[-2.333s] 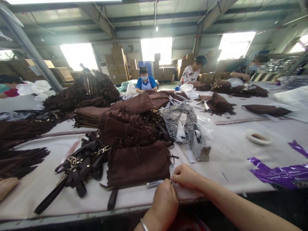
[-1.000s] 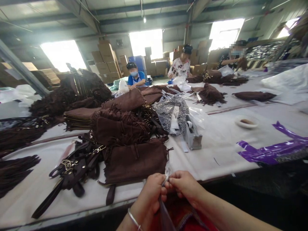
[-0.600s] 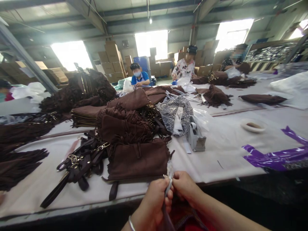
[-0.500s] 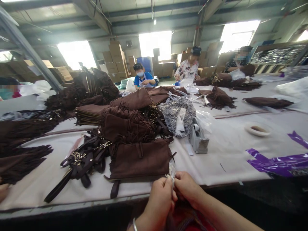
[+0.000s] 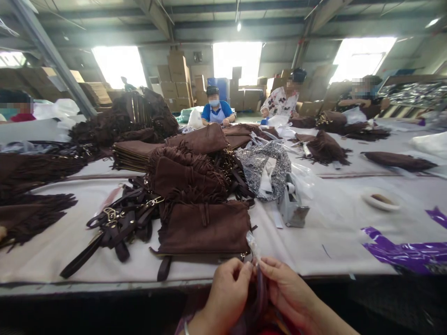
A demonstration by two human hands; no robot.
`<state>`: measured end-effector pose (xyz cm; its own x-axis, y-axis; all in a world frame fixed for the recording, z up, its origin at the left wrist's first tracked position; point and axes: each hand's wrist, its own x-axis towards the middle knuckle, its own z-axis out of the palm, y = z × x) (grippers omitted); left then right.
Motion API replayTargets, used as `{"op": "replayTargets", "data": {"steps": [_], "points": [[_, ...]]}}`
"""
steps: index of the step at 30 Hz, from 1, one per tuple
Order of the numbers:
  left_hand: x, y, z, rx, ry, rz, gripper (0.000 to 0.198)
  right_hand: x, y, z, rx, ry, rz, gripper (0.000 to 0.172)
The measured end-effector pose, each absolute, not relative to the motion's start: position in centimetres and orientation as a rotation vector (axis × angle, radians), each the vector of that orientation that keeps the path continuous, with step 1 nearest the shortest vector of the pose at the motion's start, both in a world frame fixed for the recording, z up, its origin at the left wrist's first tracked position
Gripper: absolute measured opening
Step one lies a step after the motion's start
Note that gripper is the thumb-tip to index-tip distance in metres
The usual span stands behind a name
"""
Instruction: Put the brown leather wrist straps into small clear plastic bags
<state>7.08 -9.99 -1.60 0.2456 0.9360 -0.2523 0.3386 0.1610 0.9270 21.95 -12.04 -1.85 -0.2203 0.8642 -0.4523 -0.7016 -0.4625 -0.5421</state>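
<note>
At the table's front edge, my left hand (image 5: pixel 227 289) and my right hand (image 5: pixel 287 287) are close together, their fingers closed on a strap with clear plastic film (image 5: pixel 254 246) around it. The strap's lower part hangs below my fingers, partly hidden and blurred. The film's upper end touches the corner of a dark brown handbag (image 5: pixel 206 229), which lies flat just beyond my hands. A small metal clasp (image 5: pixel 243 256) shows at the bag's near corner. Left of it lies a heap of dark straps with gold-coloured buckles (image 5: pixel 120 223).
More brown fringed bags (image 5: pixel 188 177) are piled behind. A grey tape dispenser (image 5: pixel 294 209), a tape roll (image 5: pixel 380 199) and purple plastic (image 5: pixel 401 253) lie to the right. Across the table sit co-workers, one in a blue shirt (image 5: pixel 218 113).
My hands have shifted slightly right and down, and my fingers have moved a little apart along the strap. The view has turned slightly. The co-worker in blue has lowered their hands.
</note>
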Motion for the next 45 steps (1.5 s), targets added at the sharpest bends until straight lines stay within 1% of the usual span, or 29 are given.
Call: {"op": "replayTargets", "data": {"steps": [3, 8, 11, 16, 19, 22, 28, 32, 35, 37, 39, 43, 45], "points": [[7.5, -9.5, -2.4, 1.119, 1.332, 0.683, 0.031, 22.3, -12.1, -2.0, -0.890, -0.221, 1.890, 0.017], [8.6, -9.0, -2.2, 0.743, 1.202, 0.668, 0.037, 22.2, -12.1, -2.3, -0.939, -0.221, 1.893, 0.022], [9.1, -8.8, -2.1, 0.714, 1.230, 0.702, 0.036, 22.3, -12.2, -2.3, -0.964, -0.256, 1.873, 0.023], [9.5, -9.3, -1.9, 0.768, 1.313, 0.777, 0.020, 22.1, -12.5, -2.6, -1.065, -0.311, 1.807, 0.026], [9.4, -9.9, -1.4, 0.827, 1.334, 0.805, 0.017, 21.7, -12.7, -2.9, -1.162, -0.350, 1.733, 0.029], [9.1, -10.3, -1.2, 1.005, 1.354, 0.813, 0.018, 21.2, -12.7, -2.7, -1.234, -0.378, 1.703, 0.030], [8.1, -10.7, -2.2, 1.637, 1.468, 0.861, 0.024, 20.3, -12.4, -2.1, -1.359, -0.443, 1.653, 0.036], [7.6, -10.7, -2.5, 2.072, 1.378, 0.843, 0.026, 20.4, -12.4, -2.8, -1.462, -0.660, 1.475, 0.037], [7.4, -10.6, -2.3, 2.523, 1.299, 0.786, 0.021, 20.8, -12.4, -2.7, -1.489, -0.866, 1.370, 0.034], [7.5, -10.7, -2.2, 2.787, 1.246, 0.795, 0.017, 20.9, -12.3, -2.1, -1.421, -0.897, 1.413, 0.033], [7.7, -11.0, -2.2, 2.944, 1.211, 0.836, 0.018, 21.0, -12.4, -1.3, -1.336, -0.867, 1.486, 0.032], [8.3, -11.7, -2.8, 3.041, 1.213, 0.845, 0.020, 21.0, -12.5, -0.4, -1.258, -0.753, 1.587, 0.030], [8.6, -12.0, -3.2, 3.026, 1.133, 0.825, 0.022, 21.0, -12.6, -0.4, -1.202, -0.637, 1.667, 0.027]]}}
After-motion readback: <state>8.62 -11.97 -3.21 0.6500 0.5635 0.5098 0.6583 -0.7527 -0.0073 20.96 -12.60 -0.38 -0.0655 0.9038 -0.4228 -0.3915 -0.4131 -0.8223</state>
